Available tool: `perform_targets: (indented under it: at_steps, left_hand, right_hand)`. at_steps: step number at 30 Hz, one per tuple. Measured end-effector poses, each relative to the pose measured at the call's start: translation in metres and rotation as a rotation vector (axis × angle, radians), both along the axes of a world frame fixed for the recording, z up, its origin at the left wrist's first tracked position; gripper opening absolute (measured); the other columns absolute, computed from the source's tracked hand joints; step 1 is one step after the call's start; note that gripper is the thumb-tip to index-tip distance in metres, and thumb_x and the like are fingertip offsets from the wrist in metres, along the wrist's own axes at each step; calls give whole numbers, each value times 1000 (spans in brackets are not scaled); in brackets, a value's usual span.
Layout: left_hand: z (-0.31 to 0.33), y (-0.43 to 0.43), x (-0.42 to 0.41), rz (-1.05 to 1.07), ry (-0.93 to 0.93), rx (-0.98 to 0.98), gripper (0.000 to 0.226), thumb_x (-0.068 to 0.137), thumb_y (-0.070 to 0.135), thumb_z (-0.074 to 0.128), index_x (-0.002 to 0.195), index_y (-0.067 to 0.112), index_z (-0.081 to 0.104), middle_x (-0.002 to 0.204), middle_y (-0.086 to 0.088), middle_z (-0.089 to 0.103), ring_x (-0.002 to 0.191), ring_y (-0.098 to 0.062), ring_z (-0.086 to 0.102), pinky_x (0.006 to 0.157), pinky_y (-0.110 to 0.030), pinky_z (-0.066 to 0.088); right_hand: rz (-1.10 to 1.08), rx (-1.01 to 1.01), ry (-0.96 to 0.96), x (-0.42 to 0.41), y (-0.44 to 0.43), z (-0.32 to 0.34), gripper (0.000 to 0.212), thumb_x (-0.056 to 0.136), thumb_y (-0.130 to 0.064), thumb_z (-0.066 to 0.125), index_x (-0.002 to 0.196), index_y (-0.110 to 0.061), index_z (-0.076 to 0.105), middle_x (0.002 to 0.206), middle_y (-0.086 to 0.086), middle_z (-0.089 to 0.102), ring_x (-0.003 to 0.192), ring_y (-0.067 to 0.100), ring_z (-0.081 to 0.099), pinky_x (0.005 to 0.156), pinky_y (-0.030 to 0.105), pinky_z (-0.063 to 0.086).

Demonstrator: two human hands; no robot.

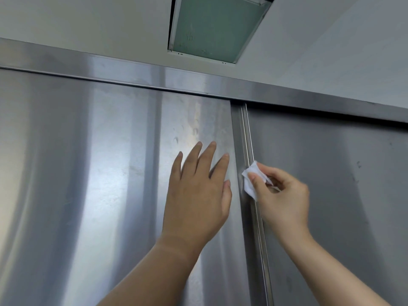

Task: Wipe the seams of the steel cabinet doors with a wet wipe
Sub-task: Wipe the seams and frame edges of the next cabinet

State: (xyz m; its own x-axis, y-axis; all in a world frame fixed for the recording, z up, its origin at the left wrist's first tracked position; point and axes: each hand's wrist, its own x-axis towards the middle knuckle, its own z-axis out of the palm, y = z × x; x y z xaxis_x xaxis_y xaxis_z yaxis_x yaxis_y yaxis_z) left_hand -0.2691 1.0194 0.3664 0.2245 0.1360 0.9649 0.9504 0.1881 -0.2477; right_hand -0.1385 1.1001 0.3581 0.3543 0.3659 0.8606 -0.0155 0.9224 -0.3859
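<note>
Our right hand (280, 191) pinches the wipe (254, 180) against the seam (247, 138), which runs up and down past the grip. Our left hand (198, 191) lies spread, flat on the left door (99, 162) just beside it.

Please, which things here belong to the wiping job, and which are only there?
Belong to the job:
wet wipe, pinched by the right hand
vertical seam between the doors
left door, with the left hand flat on it
right door

Only there:
green ceiling hatch
white ceiling
</note>
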Motion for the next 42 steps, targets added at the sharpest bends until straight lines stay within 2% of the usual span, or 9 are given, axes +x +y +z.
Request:
perform_targets:
  at_steps: [7,11,14,20,26,30,34,38,42]
  left_hand:
    - [0,0,0,1,14,13,49,92,34,33,132,24,57,144,-6,48,137,-28,39,112,-48,26]
    - [-1,-1,0,-3,17,16,47,92,34,34,132,26,58,145,-6,48,137,-28,39,112,-48,27]
    - [-1,0,-1,-8,21,29,44,91,33,40,131,27,59,144,-6,49,136,-28,40,112,-48,27]
    - [-1,3,-1,-17,38,55,46,91,33,35,130,27,60,143,-6,49,136,-28,41,111,-49,28]
    - [-2,2,-1,-30,45,62,45,92,33,38,130,26,60,142,-8,50,135,-30,41,110,-52,30]
    - [-2,4,-2,-29,45,66,43,91,33,43,130,26,59,142,-8,49,135,-31,40,110,-53,30]
    - [-1,3,-1,-31,52,68,43,89,33,46,130,25,59,142,-9,50,135,-31,41,110,-53,30]
    - [-10,-2,0,-51,48,24,45,90,34,47,132,23,58,144,-10,47,137,-32,38,112,-53,28]
    - [-39,-1,-4,-39,144,-23,48,89,36,44,134,23,57,146,-10,45,138,-32,36,111,-53,28]
  right_hand:
    - [-21,14,-64,8,0,24,13,78,-20,75,89,-27,74,84,-9,71,77,5,66,68,10,48]
    - [-3,55,-29,2,0,0,17,80,-15,73,93,-27,73,90,-6,70,79,-1,65,65,1,42]
    - [14,70,-41,5,-1,-20,19,78,-12,74,90,-27,73,87,-9,70,75,-5,64,63,1,42]
    - [-20,44,-83,8,2,17,16,78,-17,75,92,-24,74,86,-9,71,78,6,66,70,13,49]
    - [39,67,-38,7,-2,-29,22,77,-12,75,89,-30,73,82,-14,70,75,-2,64,62,1,42]
    - [27,51,-92,13,0,-23,21,75,-13,78,85,-29,73,80,-14,70,73,0,64,64,3,44]
    - [-6,54,-87,9,1,3,17,78,-14,76,94,-20,75,85,-8,70,76,3,64,66,4,43]
    - [-56,98,-106,8,-4,-23,18,80,-11,74,97,-15,74,84,-6,67,79,2,61,63,-1,39]
    - [-121,84,-234,19,-6,-36,17,78,-11,75,95,-12,74,80,-8,64,76,2,58,65,1,40]
